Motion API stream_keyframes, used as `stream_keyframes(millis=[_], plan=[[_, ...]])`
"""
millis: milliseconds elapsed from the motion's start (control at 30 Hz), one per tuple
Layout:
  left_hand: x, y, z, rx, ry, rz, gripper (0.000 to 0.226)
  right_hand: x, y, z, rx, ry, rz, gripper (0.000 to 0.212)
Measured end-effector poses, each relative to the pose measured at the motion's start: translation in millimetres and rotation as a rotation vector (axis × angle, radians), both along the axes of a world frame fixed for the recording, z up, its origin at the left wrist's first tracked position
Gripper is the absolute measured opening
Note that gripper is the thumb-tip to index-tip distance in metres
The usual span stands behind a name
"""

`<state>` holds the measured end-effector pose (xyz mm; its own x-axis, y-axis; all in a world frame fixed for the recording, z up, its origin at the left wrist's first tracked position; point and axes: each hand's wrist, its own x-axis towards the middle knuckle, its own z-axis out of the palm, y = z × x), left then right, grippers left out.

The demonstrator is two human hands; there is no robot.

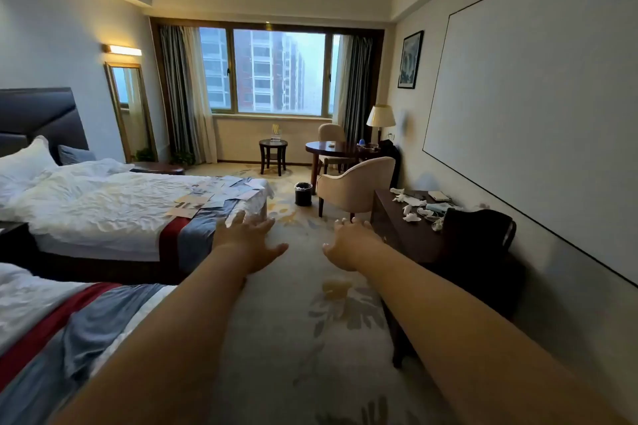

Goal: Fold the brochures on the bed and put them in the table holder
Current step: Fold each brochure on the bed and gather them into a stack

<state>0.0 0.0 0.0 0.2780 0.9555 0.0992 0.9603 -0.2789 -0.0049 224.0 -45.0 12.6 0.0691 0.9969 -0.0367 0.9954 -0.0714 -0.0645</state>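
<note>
Grip wide, empty on left hand [247,240] and right hand [348,245]; overlapping brochures [214,193], uncountable, on far bed [103,207].

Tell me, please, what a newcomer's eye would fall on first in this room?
First, the two bare arms stretched forward over the carpet, left hand and right hand open and empty. Next, the brochures scattered loose across the foot of the far bed on the left. Behind, the big window fills the back wall, with a small round table below it.
</note>
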Motion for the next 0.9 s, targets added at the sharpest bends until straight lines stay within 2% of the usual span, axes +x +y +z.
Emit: stream_keyframes(millis=[267, 467, 700, 900], plan=[[32.5, 121.5, -11.9, 0.004, 0.071, -0.039, 0.079, 26.3, 122.2, -26.6, -0.035, -0.022, -0.01, 0.072], [42.8, 246.6, -29.7, -0.035, -0.011, -0.06, 0.076, 30.5, 249.8, -38.4, -0.061, -0.008, -0.068, 0.073], [63.0, 408.6, -34.4, -0.043, -0.009, -0.073, 0.079, 43.7, 392.1, -25.8, -0.058, -0.023, -0.076, 0.072], [114.8, 541.8, -36.3, -0.044, 0.026, -0.085, 0.078, 91.5, 522.5, -35.8, -0.018, 0.016, -0.082, 0.072]])
